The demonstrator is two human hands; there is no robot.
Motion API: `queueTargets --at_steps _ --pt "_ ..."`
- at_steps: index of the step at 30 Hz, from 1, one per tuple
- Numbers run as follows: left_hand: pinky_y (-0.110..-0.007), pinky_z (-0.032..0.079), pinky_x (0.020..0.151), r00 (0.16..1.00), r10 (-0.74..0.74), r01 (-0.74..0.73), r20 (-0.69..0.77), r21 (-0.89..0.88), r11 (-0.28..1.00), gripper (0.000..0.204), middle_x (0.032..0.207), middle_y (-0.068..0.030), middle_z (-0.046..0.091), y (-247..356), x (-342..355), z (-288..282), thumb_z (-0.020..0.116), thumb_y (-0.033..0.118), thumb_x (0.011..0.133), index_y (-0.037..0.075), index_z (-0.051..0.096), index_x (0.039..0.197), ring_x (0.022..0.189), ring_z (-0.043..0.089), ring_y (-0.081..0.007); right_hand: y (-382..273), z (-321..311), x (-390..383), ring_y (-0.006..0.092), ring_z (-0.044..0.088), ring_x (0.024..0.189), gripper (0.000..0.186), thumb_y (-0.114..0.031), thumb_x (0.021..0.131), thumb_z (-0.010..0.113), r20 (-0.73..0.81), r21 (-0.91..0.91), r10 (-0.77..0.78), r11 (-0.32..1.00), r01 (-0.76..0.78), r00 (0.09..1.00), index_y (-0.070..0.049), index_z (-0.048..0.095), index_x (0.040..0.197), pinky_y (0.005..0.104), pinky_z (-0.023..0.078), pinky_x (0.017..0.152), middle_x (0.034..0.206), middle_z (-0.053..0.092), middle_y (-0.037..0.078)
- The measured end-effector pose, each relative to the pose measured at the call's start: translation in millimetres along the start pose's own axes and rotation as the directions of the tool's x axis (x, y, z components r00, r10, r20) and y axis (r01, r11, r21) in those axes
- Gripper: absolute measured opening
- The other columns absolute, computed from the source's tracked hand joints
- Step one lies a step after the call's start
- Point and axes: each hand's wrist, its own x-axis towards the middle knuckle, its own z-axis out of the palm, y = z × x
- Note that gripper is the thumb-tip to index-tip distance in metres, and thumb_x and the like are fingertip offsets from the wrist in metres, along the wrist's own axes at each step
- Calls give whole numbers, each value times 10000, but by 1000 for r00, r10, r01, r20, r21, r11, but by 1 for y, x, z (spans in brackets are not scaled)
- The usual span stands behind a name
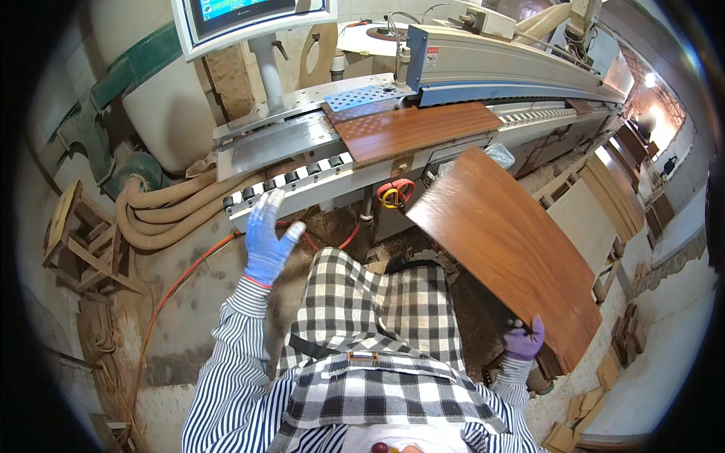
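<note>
My left hand (268, 238), in a blue glove with pale fingertips, is open with its fingers stretched out. It is just in front of the near end of a roller rail (298, 175) on the long machine and holds nothing. On my right, a brown wood-grain panel (513, 249) slants from the machine's front edge down toward me. My right hand (523, 340), in a purple glove, grips this panel by its near left edge; some of the fingers are hidden. A second wood-grain panel (419, 130) lies flat on the machine bed, partly under a perforated blue plate (368, 98).
A screen (242, 11) stands on a post at the back left. Thick ribbed hoses (162, 198) and a wooden stool (83, 234) are at the left. An orange hose (177, 285) crosses the floor. Red and yellow rings (394, 195) hang under the machine. Stacked boards (612, 192) stand at the right.
</note>
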Motion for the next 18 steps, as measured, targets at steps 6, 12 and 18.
queueTargets --at_steps 6,12,18 --pt "-507 228 1140 957 280 -291 79 241 926 799 1459 -187 403 44 -19 -23 630 623 805 73 492 1368 1389 303 -382 61 116 22 202 577 703 252 -184 911 591 434 -26 294 949 -315 851 -17 581 1099 279 458 579 976 653 108" --pt "-555 142 1145 979 154 -198 130 470 860 773 1457 -156 395 21 -33 -54 593 696 767 122 560 1283 1389 271 -374 140 215 27 209 597 816 171 -97 980 473 653 -128 495 818 -561 574 35 580 1002 304 508 710 974 620 109" --pt "-480 273 1112 999 47 -53 26 601 797 646 1326 -144 552 -22 -42 -81 637 564 813 92 597 1253 1276 455 -325 221 279 47 208 651 791 247 -239 959 561 642 -369 696 648 -666 322 -22 589 1072 270 520 632 972 661 118"
